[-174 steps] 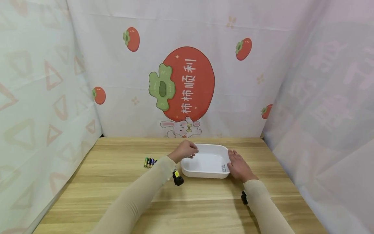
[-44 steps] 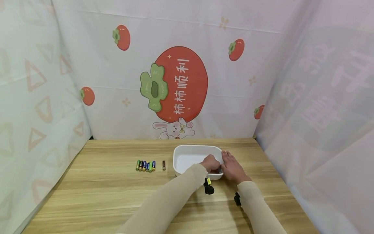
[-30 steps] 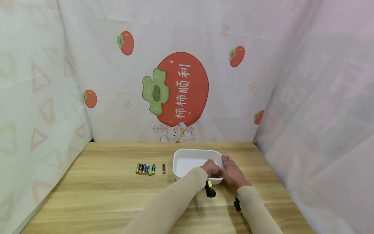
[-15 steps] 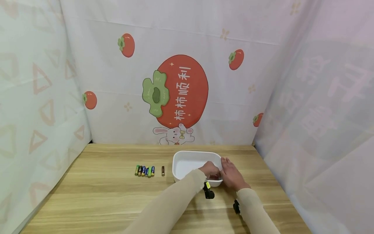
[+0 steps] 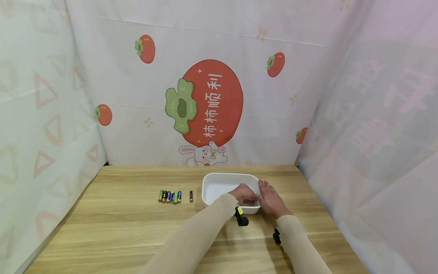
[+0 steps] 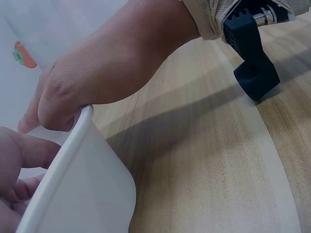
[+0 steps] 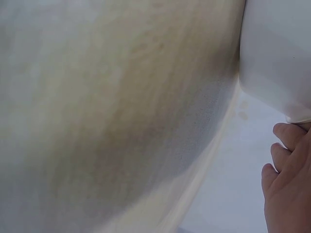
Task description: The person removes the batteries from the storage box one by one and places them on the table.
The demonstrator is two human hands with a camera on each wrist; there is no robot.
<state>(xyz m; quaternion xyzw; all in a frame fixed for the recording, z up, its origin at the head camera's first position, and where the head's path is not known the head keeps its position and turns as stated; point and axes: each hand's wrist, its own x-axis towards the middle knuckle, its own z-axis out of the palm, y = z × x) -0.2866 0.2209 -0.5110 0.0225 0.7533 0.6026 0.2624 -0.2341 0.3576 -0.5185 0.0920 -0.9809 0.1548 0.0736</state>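
Note:
A white plastic tub (image 5: 211, 186) stands on the wooden table. My left hand (image 5: 243, 193) reaches down into its near right corner with the fingers curled. In the left wrist view the fingers of that hand (image 6: 24, 155) bend just inside the tub wall; I cannot tell what lies under the fingertips. The right hand (image 5: 272, 199) holds the tub's right end, its thumb over the rim and its fingers along the outside. From the left wrist camera that right hand (image 6: 107, 63) shows bent over the tub's rim (image 6: 63, 150).
Left of the tub several batteries (image 5: 170, 196) lie side by side in a row. One brown battery (image 5: 191, 196) lies alone between the row and the tub. A printed white cloth (image 5: 267, 114) hangs behind the table (image 5: 137, 228), with cloth walls at both sides.
Since the oldest frame, my left hand has moved from above the tub's left part into its near right corner, covering printed marks there. Lately it has edged slightly left; my right hand stays put.

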